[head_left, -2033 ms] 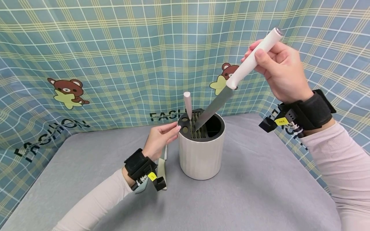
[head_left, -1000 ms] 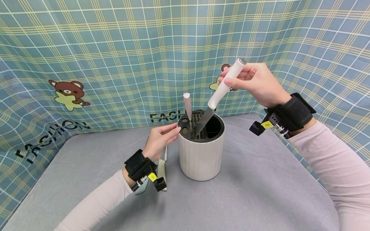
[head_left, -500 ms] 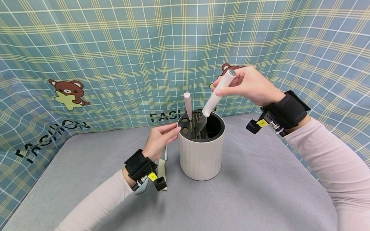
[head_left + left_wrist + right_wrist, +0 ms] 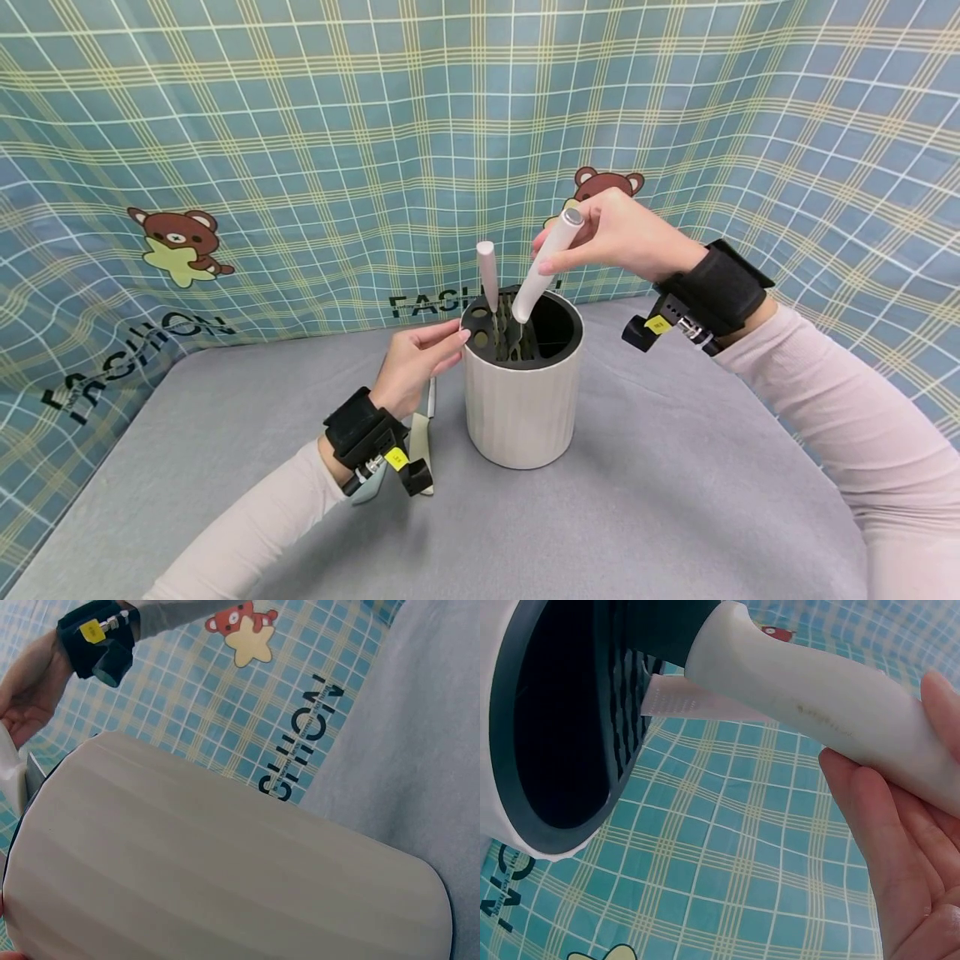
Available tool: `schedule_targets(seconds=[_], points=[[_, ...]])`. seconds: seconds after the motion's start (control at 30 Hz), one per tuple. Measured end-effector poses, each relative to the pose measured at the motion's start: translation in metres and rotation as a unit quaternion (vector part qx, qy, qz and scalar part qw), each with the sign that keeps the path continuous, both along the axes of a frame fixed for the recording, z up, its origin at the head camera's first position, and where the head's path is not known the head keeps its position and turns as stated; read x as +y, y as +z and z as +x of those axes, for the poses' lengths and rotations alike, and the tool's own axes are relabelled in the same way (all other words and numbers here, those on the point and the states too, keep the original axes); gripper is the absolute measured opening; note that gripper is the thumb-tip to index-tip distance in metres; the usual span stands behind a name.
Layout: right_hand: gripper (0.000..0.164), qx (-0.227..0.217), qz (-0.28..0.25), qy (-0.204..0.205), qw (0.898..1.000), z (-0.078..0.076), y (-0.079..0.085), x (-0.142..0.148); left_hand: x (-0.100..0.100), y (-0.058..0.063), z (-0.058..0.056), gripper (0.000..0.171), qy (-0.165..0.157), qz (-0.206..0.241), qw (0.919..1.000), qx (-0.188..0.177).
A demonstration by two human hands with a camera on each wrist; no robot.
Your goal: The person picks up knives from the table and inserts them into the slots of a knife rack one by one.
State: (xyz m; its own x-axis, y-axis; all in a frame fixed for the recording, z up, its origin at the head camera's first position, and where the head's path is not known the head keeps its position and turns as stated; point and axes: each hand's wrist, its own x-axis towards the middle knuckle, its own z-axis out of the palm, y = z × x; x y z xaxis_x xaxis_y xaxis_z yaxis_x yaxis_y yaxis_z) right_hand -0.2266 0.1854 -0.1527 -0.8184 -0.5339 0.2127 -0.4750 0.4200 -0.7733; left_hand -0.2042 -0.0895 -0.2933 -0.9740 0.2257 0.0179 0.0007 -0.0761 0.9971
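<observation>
A white ribbed knife block [image 4: 521,417] with a slotted black top stands upright on the table. My right hand [image 4: 622,237] pinches the white handle of a knife [image 4: 543,271] between thumb and fingers. The handle leans to the right, and most of the blade is down inside the slots; the right wrist view shows the handle [image 4: 810,690] close to the black rim. On the block's left side, my left hand [image 4: 420,362] touches the rim with thumb and fingertips. Another white-handled knife [image 4: 488,271] stands in a left slot.
Behind my left wrist on the grey table [image 4: 660,500] lie a cream-handled item [image 4: 422,450] and a pale blue-green item [image 4: 369,487], both partly hidden. The block's right compartment [image 4: 555,329] is a dark opening. A checked cloth [image 4: 337,150] hangs behind.
My right hand has moved down and left, bringing the knife's blade from above the block into a slot and tilting the handle more upright. The left hand has stayed at the rim.
</observation>
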Motion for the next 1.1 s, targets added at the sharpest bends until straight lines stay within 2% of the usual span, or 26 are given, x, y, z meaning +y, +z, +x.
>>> schedule_targets(seconds=[0.17,0.43,0.73,0.93,1.1], points=[[0.022,0.013,0.014,0.0,1.0,0.0,-0.004,-0.003,0.0,0.0,-0.001,0.045,0.002,-0.001,1.0,-0.002],[0.025,0.037,0.05,0.025,0.998,-0.001,-0.022,-0.012,0.0,-0.001,0.0,0.046,0.002,-0.003,1.0,-0.001],[0.027,0.051,0.056,0.02,0.997,-0.002,-0.023,-0.014,-0.001,-0.001,-0.001,0.046,0.004,-0.005,1.0,0.0],[0.034,0.026,0.03,0.041,0.998,0.0,-0.028,-0.01,-0.001,-0.002,0.0,0.046,0.006,-0.006,1.0,0.0],[0.046,-0.028,-0.02,0.045,0.998,0.005,-0.038,0.003,0.0,-0.002,0.0,0.045,0.01,-0.004,0.9999,0.002]])
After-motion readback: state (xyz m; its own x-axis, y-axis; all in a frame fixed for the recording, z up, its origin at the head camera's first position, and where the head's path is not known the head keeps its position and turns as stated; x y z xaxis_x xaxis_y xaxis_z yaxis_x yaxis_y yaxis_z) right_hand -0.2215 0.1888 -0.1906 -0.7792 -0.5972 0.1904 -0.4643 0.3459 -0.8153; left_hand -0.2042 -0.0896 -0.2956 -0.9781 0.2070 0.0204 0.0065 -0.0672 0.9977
